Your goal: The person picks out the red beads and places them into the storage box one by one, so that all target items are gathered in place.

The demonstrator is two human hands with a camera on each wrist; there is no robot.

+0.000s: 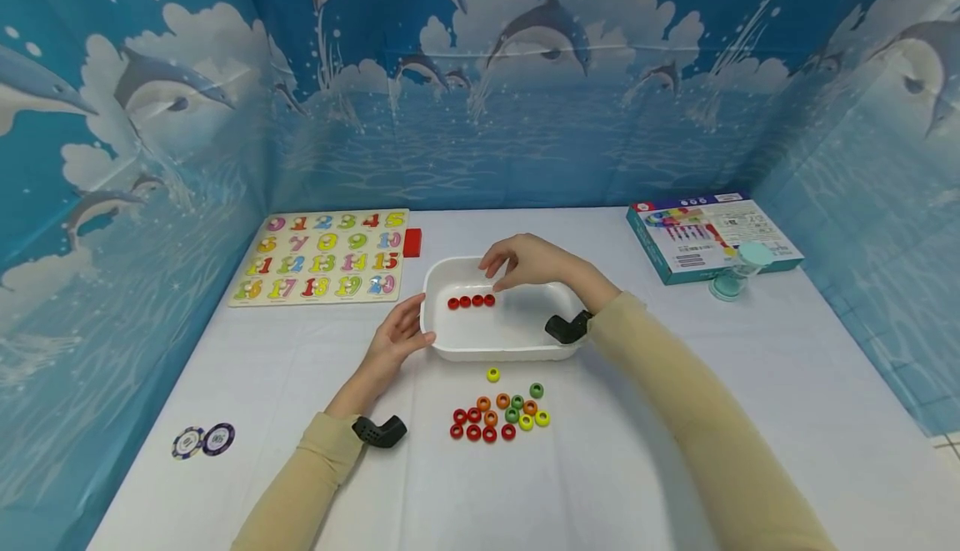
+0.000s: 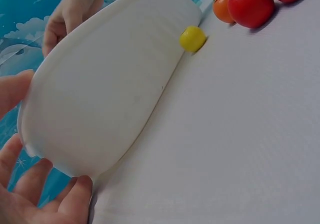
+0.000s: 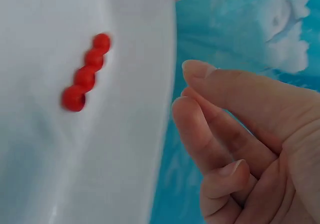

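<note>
A white plastic tray (image 1: 510, 353) stands mid-table with a short row of several red beads (image 1: 471, 302) inside. Its left end is held by my left hand (image 1: 397, 334), thumb at the near corner and fingers along the outer wall. In the left wrist view the fingertips (image 2: 82, 184) touch that wall. Over the tray hovers my right hand (image 1: 528, 261), fingers loosely bent and nothing between them. The right wrist view shows the thumb (image 3: 200, 73) apart from the fingertips, with the red beads (image 3: 85, 77) off to the side.
Several red, orange, green and yellow beads (image 1: 491, 418) lie before the tray; one yellow bead (image 1: 492, 374) sits nearest it. A number puzzle board (image 1: 322, 257) and red block (image 1: 412, 242) are back left, two chips (image 1: 218, 439) front left, a box (image 1: 712, 234) and sand timer (image 1: 738, 272) back right.
</note>
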